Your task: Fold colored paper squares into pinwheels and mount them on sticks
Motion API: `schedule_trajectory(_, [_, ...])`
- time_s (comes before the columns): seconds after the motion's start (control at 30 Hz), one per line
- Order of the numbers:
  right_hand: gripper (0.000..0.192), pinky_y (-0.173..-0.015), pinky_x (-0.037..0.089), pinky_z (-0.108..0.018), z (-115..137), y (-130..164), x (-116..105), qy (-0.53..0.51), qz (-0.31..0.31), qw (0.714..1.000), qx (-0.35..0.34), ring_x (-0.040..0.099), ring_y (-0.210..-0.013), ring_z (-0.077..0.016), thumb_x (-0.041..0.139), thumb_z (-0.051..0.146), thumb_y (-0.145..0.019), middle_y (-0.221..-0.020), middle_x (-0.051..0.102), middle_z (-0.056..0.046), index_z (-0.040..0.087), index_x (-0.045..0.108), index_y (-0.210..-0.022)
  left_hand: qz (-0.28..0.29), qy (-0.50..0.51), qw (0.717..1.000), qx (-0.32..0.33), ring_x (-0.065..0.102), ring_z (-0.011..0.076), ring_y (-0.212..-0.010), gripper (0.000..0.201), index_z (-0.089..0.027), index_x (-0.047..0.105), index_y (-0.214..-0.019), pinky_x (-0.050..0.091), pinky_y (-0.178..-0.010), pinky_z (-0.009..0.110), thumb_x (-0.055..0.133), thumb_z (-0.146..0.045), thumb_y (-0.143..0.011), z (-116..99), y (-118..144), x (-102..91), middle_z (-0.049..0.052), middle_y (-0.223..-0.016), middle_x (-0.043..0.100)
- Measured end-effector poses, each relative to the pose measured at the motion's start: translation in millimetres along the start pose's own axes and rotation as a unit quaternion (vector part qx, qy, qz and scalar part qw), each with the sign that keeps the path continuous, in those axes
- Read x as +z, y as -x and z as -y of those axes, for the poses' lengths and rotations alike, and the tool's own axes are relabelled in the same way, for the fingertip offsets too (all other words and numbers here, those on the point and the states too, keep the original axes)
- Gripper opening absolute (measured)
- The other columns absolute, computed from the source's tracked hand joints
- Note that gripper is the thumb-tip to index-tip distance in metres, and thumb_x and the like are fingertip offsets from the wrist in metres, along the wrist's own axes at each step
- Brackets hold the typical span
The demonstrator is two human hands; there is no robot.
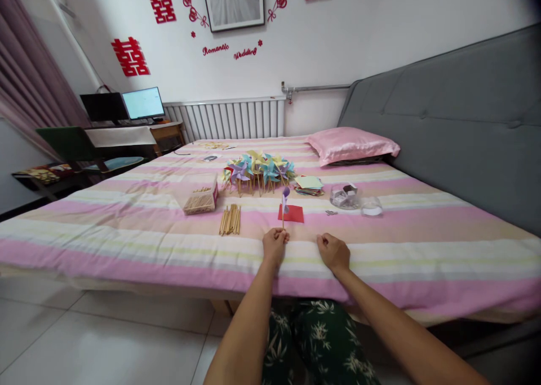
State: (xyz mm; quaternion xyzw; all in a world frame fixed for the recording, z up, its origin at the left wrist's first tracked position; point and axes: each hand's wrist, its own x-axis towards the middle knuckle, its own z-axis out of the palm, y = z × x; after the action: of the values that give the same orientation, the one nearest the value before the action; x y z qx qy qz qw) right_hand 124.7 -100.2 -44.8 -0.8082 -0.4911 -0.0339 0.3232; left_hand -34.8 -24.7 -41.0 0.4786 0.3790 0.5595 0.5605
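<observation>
Stick (283, 218) stands upright, pinched in left hand (274, 244).

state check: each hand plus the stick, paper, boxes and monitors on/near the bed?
left hand: fist closed on stick, resting on bed
stick: upright, purple paper piece at top
right hand: loosely curled, holding nothing visible
red paper: flat on bed
loose sticks: lying in a bundle
stick box: open, full
pinwheels: finished, piled together
clear container: contents unclear
left monitor: dark
right monitor: lit
</observation>
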Motion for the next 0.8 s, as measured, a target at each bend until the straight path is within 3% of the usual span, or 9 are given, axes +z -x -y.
schedule_trajectory(0.8, [0.03, -0.052, 0.017, -0.025, -0.4, 0.2, -0.3, -0.002, 0.0, 1.0, 0.0, 0.043, -0.054, -0.0116, 0.049, 0.034, -0.086, -0.062, 0.063, -0.004, 0.018, 0.064, -0.066, -0.004, -0.015, 1.0, -0.016, 0.058, 0.0136, -0.053, 0.01, -0.017, 0.059, -0.062, 0.044, -0.057, 0.026, 0.068, -0.019, -0.058, -4.1, 2.9, 1.7, 0.001, -0.051, 0.061])
